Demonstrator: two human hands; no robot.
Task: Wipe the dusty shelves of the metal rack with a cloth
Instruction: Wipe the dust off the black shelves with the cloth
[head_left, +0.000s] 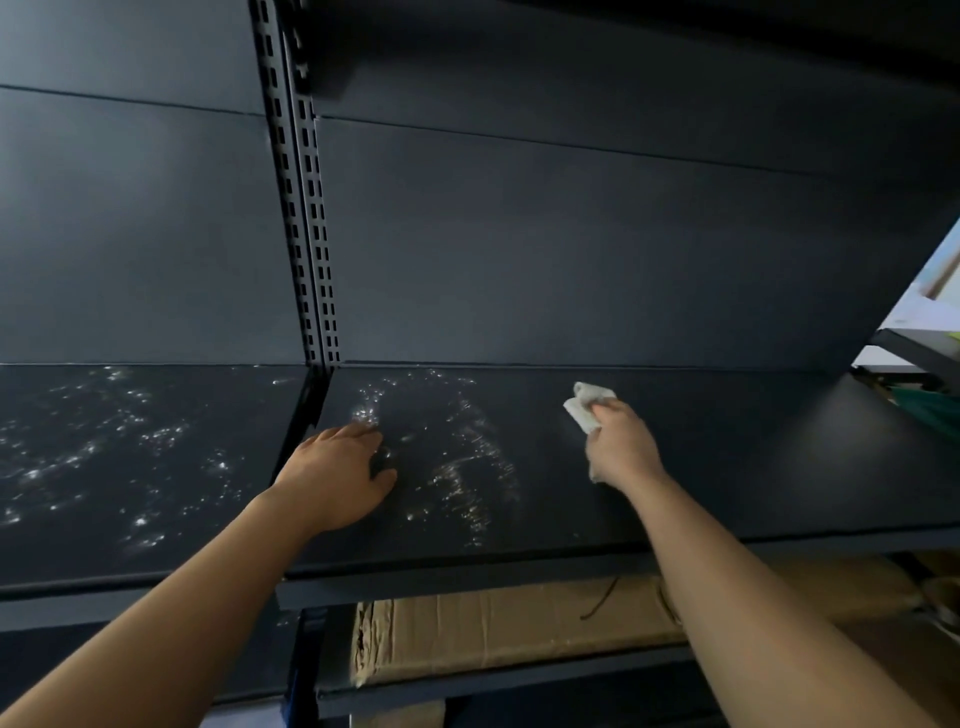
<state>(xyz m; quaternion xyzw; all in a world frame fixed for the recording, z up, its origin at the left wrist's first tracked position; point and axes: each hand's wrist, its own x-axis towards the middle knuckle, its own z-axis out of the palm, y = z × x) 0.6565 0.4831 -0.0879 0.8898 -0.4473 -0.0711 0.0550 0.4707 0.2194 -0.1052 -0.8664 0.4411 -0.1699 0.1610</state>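
Dark metal rack (571, 249) w/ slotted upright (311, 234) splitting two bays; pale dust specks are showing on left shelf (104, 467) & left part of right shelf (753, 467). Right hand (621, 444) is gripping white cloth (587, 408), fingers clenched round it, pressing on right shelf. Left hand (337, 475) is resting palm-down, fingers loose, curled slightly. Cardboard box (493, 629) is lying on the shelf below.

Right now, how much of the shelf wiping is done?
Done: the right shelf looks clean around the cloth. In hand: right hand holds the cloth on it; left hand rests flat. Left: dust streaks mid-shelf and the whole left shelf.
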